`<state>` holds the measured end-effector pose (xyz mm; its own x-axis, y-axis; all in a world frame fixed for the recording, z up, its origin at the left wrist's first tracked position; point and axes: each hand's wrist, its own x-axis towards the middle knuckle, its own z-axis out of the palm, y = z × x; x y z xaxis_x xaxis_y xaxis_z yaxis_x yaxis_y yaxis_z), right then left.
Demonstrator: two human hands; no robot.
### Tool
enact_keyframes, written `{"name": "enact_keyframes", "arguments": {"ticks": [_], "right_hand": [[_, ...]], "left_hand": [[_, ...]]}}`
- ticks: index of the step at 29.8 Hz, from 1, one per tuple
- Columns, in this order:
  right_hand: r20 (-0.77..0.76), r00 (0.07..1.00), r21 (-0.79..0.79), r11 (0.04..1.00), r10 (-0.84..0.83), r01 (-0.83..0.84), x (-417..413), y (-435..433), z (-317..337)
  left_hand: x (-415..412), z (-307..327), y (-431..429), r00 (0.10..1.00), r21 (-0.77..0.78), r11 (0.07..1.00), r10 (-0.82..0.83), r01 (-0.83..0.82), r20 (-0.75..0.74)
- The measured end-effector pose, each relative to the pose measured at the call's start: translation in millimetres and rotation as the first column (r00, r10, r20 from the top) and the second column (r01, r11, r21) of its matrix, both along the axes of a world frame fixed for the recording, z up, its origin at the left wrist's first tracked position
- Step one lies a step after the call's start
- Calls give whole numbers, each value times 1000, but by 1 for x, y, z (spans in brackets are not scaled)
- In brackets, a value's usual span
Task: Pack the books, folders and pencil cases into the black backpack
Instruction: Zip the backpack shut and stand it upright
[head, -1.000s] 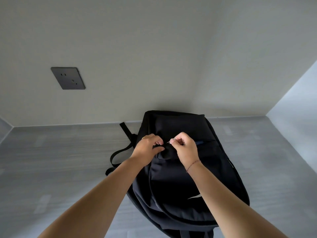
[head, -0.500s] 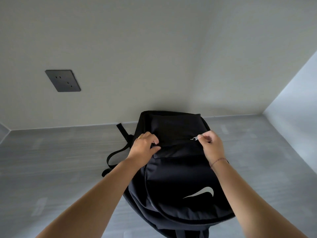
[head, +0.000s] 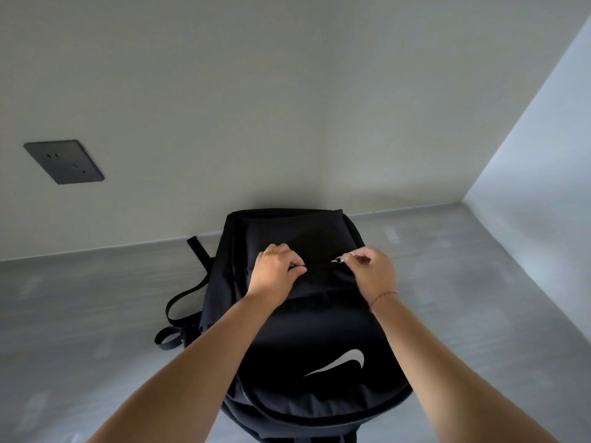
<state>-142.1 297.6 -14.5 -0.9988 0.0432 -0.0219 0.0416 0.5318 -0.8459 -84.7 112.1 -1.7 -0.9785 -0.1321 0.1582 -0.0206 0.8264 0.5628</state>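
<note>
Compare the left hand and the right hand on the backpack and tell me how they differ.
Grip: the left hand pinches the fabric of the black backpack, while the right hand pinches the metal zipper pull.
Wear: the left hand has a gold ring on a finger; the right hand has a thin red bracelet at the wrist.
Shared: both have curled fingers and sit at the backpack's upper front pocket.
</note>
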Motion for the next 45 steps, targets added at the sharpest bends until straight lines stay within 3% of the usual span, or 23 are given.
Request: {"name": "enact_keyframes", "arguments": {"ticks": [3, 12, 18, 23, 26, 30, 35, 38, 45], "right_hand": [[80, 990, -120, 985, -113, 122, -13, 25, -4], [217, 974, -303, 945, -58, 124, -28, 47, -14], [290, 937, -90, 981, 192, -174, -17, 87, -30], [244, 920, -33, 950, 308, -309, 6, 98, -29], [79, 968, 59, 968, 239, -244, 21, 93, -22], [-115, 948, -16, 953, 298, -301, 55, 39, 4], [-7, 866, -95, 862, 500, -498, 102, -45, 8], [75, 843, -62, 846, 533, -530, 120, -79, -2], [124, 836, 263, 794, 535, -548, 146, -115, -12]], "left_hand": [[1, -2, -5, 1000, 26, 1000, 17, -16, -16], [7, -2, -1, 998, 68, 996, 56, -55, -4], [21, -1, -9, 994, 34, 994, 108, -107, -25], [43, -6, -19, 977, 7, 980, 196, -197, -81], [63, -12, -38, 945, 33, 949, 315, -313, -92], [90, -19, -65, 881, 122, 874, 472, -471, 18], [117, -24, -77, 878, 184, 859, 466, -478, 110], [131, -30, -79, 890, 99, 888, 435, -449, 138], [131, -40, -60, 849, -110, 876, 483, -470, 213]]}}
